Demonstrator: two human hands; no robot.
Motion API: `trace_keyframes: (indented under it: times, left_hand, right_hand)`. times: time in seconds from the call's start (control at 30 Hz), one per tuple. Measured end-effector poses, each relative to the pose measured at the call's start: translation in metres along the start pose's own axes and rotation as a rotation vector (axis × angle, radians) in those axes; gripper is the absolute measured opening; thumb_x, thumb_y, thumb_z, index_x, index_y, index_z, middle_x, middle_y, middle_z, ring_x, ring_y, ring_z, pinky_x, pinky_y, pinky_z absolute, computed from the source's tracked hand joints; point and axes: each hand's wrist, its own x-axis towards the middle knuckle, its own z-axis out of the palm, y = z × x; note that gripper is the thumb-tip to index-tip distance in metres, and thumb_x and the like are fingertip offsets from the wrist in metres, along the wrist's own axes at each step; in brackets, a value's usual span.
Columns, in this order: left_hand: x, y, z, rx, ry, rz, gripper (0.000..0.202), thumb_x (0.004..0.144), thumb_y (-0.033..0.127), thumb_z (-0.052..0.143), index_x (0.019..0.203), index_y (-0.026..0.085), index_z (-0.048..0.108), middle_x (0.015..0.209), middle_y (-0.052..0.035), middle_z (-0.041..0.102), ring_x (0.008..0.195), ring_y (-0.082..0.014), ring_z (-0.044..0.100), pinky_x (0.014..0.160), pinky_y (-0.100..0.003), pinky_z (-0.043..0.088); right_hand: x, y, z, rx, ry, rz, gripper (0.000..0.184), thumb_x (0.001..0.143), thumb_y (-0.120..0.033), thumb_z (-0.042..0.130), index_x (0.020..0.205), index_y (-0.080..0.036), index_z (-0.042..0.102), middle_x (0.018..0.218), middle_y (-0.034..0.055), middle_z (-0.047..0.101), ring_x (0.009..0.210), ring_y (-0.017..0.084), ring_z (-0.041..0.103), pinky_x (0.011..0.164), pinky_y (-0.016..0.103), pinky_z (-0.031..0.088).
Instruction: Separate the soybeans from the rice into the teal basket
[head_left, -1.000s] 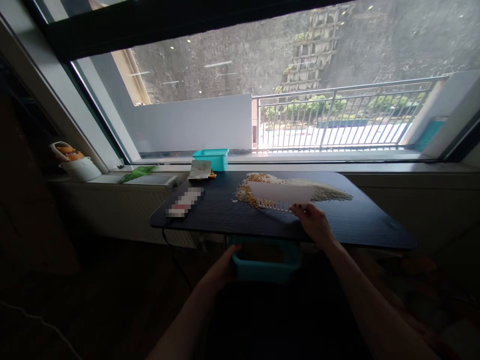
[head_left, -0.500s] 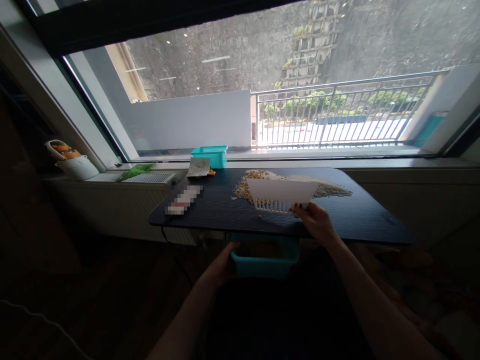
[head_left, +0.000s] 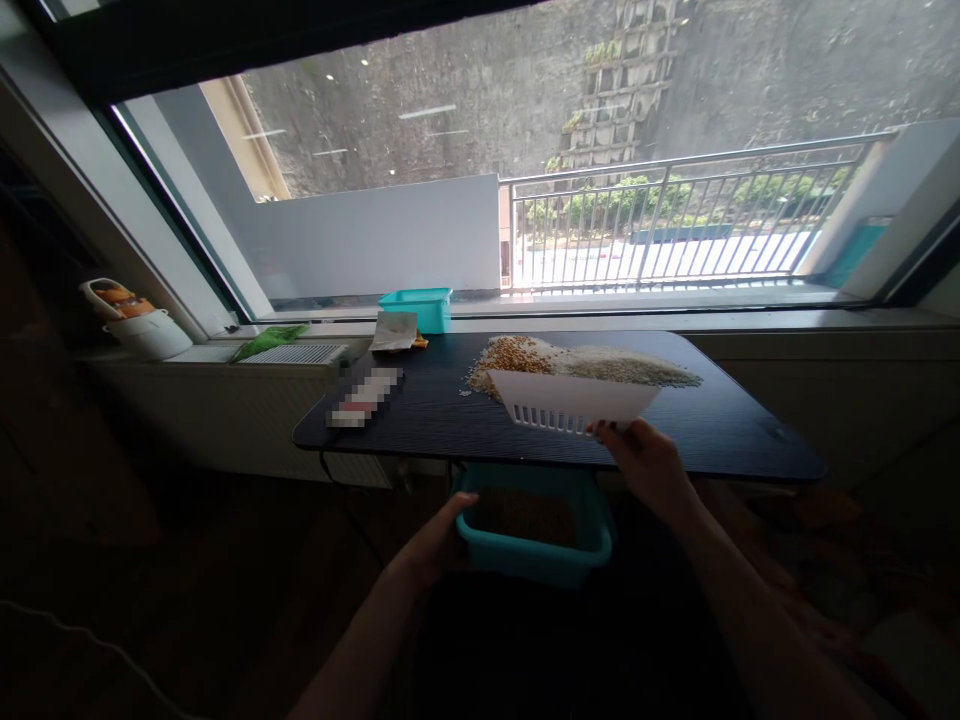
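My right hand pinches the lower edge of a white slotted plastic scraper, tilted just in front of a grain pile. That pile has orange-yellow kernels at its left and pale rice-like grains at its right, on a dark table. Below the table's front edge, my left hand grips the left side of a teal plastic bin, thumb over the rim. Brownish grain-like stuff lies inside the bin, too dark to make out.
At the table's back left are a second teal bin and a paper packet. A blurred-out flat object lies at the left. Beyond stand a radiator with a green cloth, a white pot and the window.
The scraper has come slightly down and toward me, tilting flatter and uncovering more of the pile. The bin has come out farther from under the table edge. A stray kernel near the front edge is gone.
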Motion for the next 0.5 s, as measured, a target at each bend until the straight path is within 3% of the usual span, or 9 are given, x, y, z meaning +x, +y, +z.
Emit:
trace_keyframes:
  times: [0.23, 0.5]
  left_hand:
    - [0.007, -0.002, -0.005, -0.004, -0.008, -0.019, 0.054, 0.073, 0.057, 0.054, 0.111, 0.019, 0.055, 0.095, -0.0072, 0.065, 0.088, -0.0254, 0.063, 0.074, -0.037, 0.051]
    - [0.008, -0.003, -0.006, -0.020, -0.017, -0.012, 0.054, 0.073, 0.056, 0.056, 0.112, 0.020, 0.056, 0.099, -0.0077, 0.065, 0.088, -0.0248, 0.063, 0.076, -0.037, 0.050]
  right_hand:
    - [0.041, 0.009, 0.021, -0.108, 0.010, -0.052, 0.028, 0.078, -0.049, 0.058, 0.078, -0.021, 0.061, 0.083, 0.0066, 0.073, 0.074, 0.022, 0.067, 0.070, 0.035, 0.052]
    - [0.045, 0.016, 0.025, -0.143, -0.045, -0.086, 0.026, 0.079, -0.047, 0.056, 0.083, -0.022, 0.061, 0.083, 0.0051, 0.073, 0.075, 0.021, 0.067, 0.069, 0.034, 0.051]
